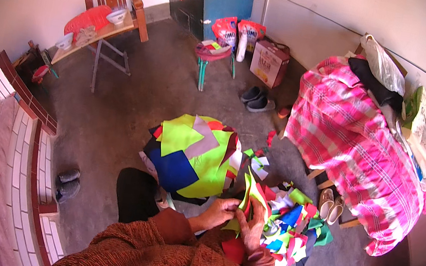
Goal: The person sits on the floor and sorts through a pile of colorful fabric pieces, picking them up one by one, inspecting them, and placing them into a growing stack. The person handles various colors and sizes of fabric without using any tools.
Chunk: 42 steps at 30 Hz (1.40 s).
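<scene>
Between my two hands is a lime-yellow fabric piece (248,190), held upright with some red cloth against it. My left hand (219,213) pinches its lower left edge with fingertips together. Wrapped around its right side is my right hand (251,227), fingers bent. In front of me, to the left, large flat fabric pieces in lime, grey, navy and red form a rounded stack (192,155). A loose heap of small colourful scraps (291,222) lies close by my right hand. Red cloth (233,249) shows on my lap, below the hands.
A pink plaid cloth (345,149) drapes over furniture at right, with pale shoes (330,207) beneath. Ahead stand a green-legged stool (212,54), a carton (269,63) and dark slippers (258,99). A folding table (96,37) with bowls and a tiled bed platform (19,145) line the left.
</scene>
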### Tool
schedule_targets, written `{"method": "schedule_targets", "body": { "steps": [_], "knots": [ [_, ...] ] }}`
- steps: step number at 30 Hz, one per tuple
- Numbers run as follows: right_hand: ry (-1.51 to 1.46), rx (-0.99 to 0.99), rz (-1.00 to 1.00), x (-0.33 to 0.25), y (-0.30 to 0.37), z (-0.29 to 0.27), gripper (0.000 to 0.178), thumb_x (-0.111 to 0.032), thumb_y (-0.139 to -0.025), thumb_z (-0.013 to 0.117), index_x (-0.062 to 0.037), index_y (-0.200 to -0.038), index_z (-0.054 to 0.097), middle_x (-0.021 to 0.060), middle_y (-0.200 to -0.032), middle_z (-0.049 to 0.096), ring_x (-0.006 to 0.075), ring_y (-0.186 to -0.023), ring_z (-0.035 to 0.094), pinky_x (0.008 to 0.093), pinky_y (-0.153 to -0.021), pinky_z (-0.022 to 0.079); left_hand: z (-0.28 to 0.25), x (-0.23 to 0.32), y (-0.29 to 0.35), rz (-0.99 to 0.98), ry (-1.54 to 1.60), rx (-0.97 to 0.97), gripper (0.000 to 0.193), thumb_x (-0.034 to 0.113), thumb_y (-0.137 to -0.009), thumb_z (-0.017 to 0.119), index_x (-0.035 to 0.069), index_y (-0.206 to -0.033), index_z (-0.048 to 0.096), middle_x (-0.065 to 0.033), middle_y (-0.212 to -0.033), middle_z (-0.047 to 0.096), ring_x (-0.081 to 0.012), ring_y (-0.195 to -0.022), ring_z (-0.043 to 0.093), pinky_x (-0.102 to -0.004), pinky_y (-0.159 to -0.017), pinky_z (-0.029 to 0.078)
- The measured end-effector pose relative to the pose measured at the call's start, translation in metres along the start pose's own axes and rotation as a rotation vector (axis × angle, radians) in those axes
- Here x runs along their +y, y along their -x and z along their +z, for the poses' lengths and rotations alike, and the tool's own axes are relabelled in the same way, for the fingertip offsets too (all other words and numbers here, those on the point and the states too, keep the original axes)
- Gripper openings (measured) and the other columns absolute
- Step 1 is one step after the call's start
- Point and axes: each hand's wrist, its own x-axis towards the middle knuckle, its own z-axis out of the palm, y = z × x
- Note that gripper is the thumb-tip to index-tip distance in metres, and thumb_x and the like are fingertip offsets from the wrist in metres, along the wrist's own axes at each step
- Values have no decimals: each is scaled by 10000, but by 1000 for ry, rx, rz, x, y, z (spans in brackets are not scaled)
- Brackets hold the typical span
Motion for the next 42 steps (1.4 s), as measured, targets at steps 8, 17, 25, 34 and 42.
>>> {"method": "schedule_targets", "body": {
  "steps": [8, 17, 25, 34, 42],
  "knots": [
    [-77, 39, 29, 17, 6, 5, 283, -49, -824, 597, 21, -1098, 580, 185, -1074, 587, 322, -1018, 551, 376, -908, 423, -4, -5, 1, -5, -111, 41, 324, 11, -857, 565, 4, -1181, 555, -49, -1054, 636, -114, -964, 578, -277, -862, 450],
    [-112, 136, 22, 4, 4, 7, 222, -13, -799, 621, -1, -1018, 588, 170, -1030, 600, 323, -954, 569, 387, -860, 440, -1, -4, 6, -42, -13, 109, 299, 17, -835, 523, -8, -1130, 569, -29, -979, 629, -104, -885, 580, -270, -797, 468],
    [-876, 340, 312, 47, 13, 8, 231, -63, -934, 519, -30, -1163, 531, 38, -1091, 595, 134, -966, 540, 269, -878, 426, -9, -11, 8, -32, 242, 209, 275, 123, -868, 513, 14, -1110, 583, -34, -975, 630, -110, -864, 592, -271, -779, 470],
    [-951, 396, 416, 47, 13, 5, 243, -64, -929, 521, -32, -1170, 538, 56, -1088, 613, 160, -960, 574, 281, -870, 449, -7, -5, 4, -154, 58, 189, 349, 265, -891, 611, 15, -1132, 582, -28, -1003, 630, -101, -877, 584, -269, -773, 460],
    [-1184, 397, 452, 50, 15, 2, 217, -48, -918, 526, -50, -1131, 569, 55, -1069, 623, 173, -947, 596, 310, -846, 483, -7, -4, 4, -125, -1, 224, 293, 199, -836, 661, -15, -1025, 598, -38, -891, 624, -101, -767, 570, -275, -679, 456]
  ]
}}
